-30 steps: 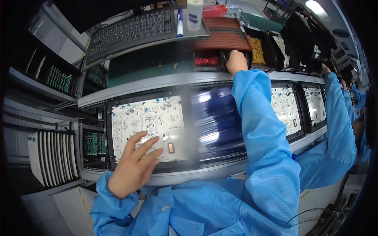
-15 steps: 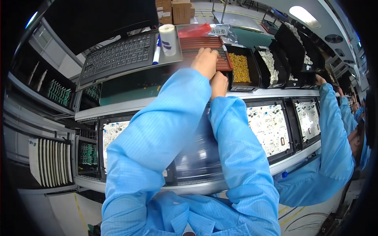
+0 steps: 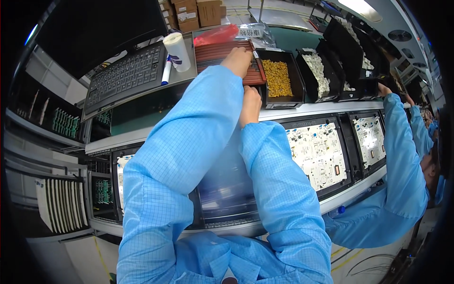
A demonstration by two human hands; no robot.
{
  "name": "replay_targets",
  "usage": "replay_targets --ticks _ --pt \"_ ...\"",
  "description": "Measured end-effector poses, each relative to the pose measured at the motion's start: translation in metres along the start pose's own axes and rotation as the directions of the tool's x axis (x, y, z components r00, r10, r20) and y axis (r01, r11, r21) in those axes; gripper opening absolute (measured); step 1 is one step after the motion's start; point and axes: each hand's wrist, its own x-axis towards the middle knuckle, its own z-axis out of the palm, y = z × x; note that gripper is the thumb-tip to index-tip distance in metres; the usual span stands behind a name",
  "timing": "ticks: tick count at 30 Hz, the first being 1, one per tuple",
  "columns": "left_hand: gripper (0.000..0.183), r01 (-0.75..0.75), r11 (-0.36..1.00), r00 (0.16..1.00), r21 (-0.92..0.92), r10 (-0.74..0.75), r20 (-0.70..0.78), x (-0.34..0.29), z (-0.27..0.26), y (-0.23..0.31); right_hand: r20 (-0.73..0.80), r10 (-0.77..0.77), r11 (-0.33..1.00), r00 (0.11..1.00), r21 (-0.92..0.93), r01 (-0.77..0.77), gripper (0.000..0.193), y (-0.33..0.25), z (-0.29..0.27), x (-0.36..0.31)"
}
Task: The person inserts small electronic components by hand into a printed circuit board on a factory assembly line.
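My left hand (image 3: 238, 61) reaches over a bundle of reddish-brown strips (image 3: 213, 52) laid side by side on the bench. Its fingers curl down onto the strips near their right end, and their tips are hidden. Just nearer, my right hand (image 3: 250, 105) is at the near edge of the same strips, below the left hand. Those fingers are closed too; what they pinch, if anything, cannot be made out. Right of the strips stands a black bin of small yellow parts (image 3: 278, 78). My left sleeve covers some of the bench.
A keyboard (image 3: 125, 75), a blue-and-white marker (image 3: 166, 71) and a white roll (image 3: 177, 51) lie left. Bins of white parts (image 3: 316, 73) stand right. Framed white circuit boards (image 3: 318, 154) line the near rail. A co-worker's blue sleeve (image 3: 402, 156) reaches in from the right.
The bench scene has shifted slightly left in view. My left hand has moved a little farther over the strips; my right hand keeps its place at their near edge.
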Motion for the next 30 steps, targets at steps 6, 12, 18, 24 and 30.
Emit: replay_targets --ticks 6,12,18,24,30 --pt "0.021 0.04 0.999 0.998 0.025 -0.039 -0.052 -0.003 0.001 -0.009 -0.118 -0.108 0.993 0.987 0.041 0.113 0.012 -0.002 0.005 -0.002" --pt "0.016 -0.199 0.973 0.97 -0.114 0.179 -0.162 -0.073 -0.069 0.045 -0.055 0.0 0.961 0.998 0.275 0.015 0.011 0.007 -0.023 -0.021" --pt "0.014 0.035 0.961 0.989 -0.273 0.005 0.146 -0.27 -0.156 0.034 0.552 -0.186 0.902 0.813 0.424 -0.082 0.012 -0.075 -0.069 -0.15" --pt "0.017 0.3 0.932 0.922 -0.204 -0.228 0.312 -0.375 -0.15 0.025 0.504 -0.487 0.87 0.713 0.351 0.346 0.023 -0.079 -0.053 -0.216" --pt "0.018 0.344 0.913 0.908 -0.221 -0.264 0.325 -0.391 -0.141 0.021 0.456 -0.453 0.884 0.766 0.34 0.321 0.017 -0.082 -0.047 -0.226"
